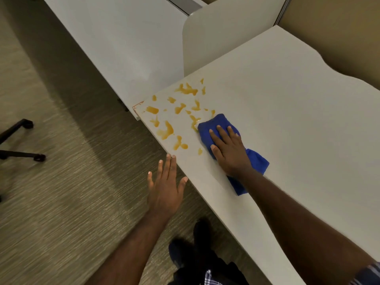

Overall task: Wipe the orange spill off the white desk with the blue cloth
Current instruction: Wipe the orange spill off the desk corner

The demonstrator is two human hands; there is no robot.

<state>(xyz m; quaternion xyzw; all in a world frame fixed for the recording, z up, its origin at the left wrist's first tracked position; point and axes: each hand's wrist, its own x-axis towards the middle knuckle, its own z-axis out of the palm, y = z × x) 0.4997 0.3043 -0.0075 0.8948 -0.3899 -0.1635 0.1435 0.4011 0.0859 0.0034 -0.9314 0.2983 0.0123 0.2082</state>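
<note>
Head view: right hand [230,151] flat on blue cloth [218,125] (beside spill [166,130])

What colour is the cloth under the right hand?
Solid blue. The cloth lies flat under the right hand; head view shows it clearly.

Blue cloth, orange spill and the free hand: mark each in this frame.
blue cloth [216,125], head view, bare front fold ahead of the fingers.
orange spill [167,131], head view, large blot near the desk edge.
left hand [164,190], head view, back of the hand.
</note>
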